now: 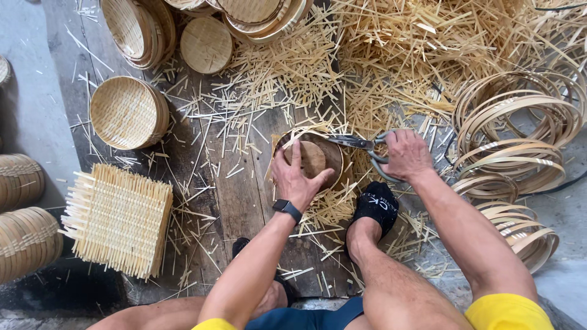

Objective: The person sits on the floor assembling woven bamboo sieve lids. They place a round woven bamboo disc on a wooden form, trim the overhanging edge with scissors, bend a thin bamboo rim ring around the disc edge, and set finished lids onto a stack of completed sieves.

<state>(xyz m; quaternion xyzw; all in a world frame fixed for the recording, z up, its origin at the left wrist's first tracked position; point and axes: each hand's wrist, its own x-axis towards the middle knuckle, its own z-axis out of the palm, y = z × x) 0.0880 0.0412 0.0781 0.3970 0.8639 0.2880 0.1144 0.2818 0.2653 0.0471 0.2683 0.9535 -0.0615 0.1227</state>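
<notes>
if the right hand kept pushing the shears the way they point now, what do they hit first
The right hand aims the shears left, so they would first meet the splint ends sticking out at the round basket's rim, which the left hand presses down.

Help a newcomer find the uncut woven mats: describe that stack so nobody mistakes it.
On the dark wooden board, look left of the left hand, at the board's edge. The square stack of woven mats lies there; unlike the round trays, its edges bristle with untrimmed strip ends.

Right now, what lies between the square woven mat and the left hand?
In the head view, bare dark wooden planks strewn with loose bamboo slivers lie between the square woven mat and the left hand.
</notes>
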